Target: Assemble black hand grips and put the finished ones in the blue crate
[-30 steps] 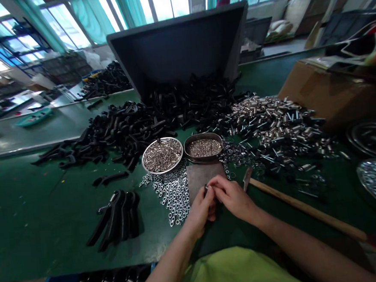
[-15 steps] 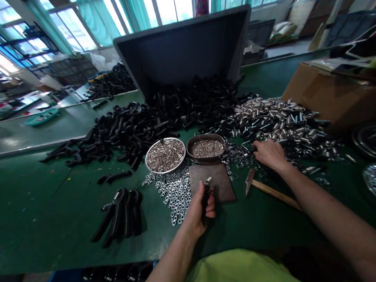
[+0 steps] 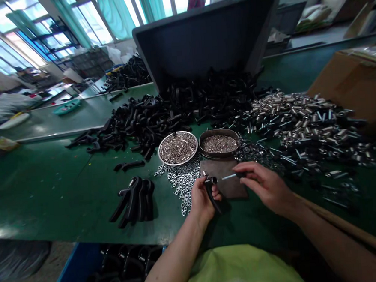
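L hand (image 3: 202, 196): grip closed round a black handle part (image 3: 213, 198), held upright over the green worktop (image 3: 50, 198), just in front of the dark metal plate (image 3: 224, 179). R hand (image 3: 266, 186): fingertips pinched on a thin metal pin (image 3: 229, 176), tip aimed at the part's top end. Loose nuts (image 3: 181, 182) lie to the left; two round dishes (image 3: 177, 148) sit behind the plate.

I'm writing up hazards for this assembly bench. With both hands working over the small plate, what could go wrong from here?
The thin pin pinched in the right hand may miss the black handle gripped by the left hand and prick a finger. If dropped, the pin could vanish among the loose nuts beside the metal plate.
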A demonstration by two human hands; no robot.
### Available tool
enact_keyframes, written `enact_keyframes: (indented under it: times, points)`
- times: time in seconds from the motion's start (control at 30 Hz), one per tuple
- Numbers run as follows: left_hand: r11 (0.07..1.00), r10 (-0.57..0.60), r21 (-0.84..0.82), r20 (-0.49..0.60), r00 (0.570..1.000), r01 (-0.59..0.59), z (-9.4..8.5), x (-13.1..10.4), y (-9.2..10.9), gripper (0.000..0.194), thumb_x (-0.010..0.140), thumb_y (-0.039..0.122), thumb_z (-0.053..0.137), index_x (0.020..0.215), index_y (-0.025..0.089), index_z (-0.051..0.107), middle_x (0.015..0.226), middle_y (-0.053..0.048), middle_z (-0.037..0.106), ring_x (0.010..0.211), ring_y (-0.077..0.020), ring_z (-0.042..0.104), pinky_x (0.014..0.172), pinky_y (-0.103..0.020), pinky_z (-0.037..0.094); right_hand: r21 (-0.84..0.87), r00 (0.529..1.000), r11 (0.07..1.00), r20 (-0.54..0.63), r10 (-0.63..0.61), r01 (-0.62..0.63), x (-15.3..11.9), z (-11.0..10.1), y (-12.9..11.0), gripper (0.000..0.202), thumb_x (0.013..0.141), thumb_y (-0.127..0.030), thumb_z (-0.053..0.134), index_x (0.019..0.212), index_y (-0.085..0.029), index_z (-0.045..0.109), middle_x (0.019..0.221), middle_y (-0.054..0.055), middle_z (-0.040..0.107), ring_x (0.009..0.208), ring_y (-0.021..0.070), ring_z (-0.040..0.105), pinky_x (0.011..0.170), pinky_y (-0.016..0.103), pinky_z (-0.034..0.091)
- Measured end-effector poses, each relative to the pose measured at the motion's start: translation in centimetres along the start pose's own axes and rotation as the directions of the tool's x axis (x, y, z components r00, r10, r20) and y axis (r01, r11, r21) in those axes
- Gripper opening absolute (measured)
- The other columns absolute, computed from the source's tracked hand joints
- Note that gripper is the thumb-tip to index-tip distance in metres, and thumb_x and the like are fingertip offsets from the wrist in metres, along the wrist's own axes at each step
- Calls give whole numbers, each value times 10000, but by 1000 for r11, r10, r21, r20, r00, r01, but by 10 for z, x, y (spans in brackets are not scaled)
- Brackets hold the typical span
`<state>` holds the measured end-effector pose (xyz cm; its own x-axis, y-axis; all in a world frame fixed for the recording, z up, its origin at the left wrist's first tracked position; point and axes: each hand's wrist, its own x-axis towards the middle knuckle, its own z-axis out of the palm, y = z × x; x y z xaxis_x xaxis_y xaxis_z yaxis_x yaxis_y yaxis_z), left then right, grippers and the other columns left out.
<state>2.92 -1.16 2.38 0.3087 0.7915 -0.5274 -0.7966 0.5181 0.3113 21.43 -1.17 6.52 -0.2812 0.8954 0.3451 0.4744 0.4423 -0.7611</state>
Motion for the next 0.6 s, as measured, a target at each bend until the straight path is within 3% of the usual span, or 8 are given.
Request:
enact_keyframes:
  times: [0.1,0.23,0.3,0.43,0.6]
  points:
    - [999,36,18,9,999,-36,4,-3,-6,188,752,275,470,650,134,541,444,3,438,389,-74,349,394,-168,274,-76,988,986,29,-150,151,-2,20,-12,201,866,-151,465,1022,-212,575,1021,78,653,971,198,618,788,336,536]
    - [994,93,63,-13,996,-92,7,-5,-16,185,739,286,486,655,129,535,436,6,458,379,-71,357,399,-172,275,-232,950,927,-39,-311,294,-1,42,-8,200,907,-157,390,1017,-178,555,937,99,658,909,201,631,787,348,525]
    - [985,150,83,-12,989,-148,6,-5,-19,175,726,292,507,642,139,510,432,18,454,377,-66,357,402,-174,271,-301,964,926,-70,-258,226,-1,50,-6,178,924,-222,393,974,-167,554,857,98,665,809,207,646,709,334,523]
    - [944,297,150,1,955,-294,5,-6,-20,184,702,310,562,649,165,461,438,47,441,388,-63,363,414,-184,270,-321,1000,947,-14,13,-16,-2,54,-7,203,909,-370,456,861,-196,549,684,42,648,612,194,635,564,291,471]
    - [907,362,227,14,932,-356,4,-6,-19,218,699,338,589,702,180,439,467,72,426,396,-52,350,422,-183,258,-271,998,962,61,-24,39,3,50,-12,282,925,-394,377,897,-205,584,800,84,670,764,214,645,674,303,461]
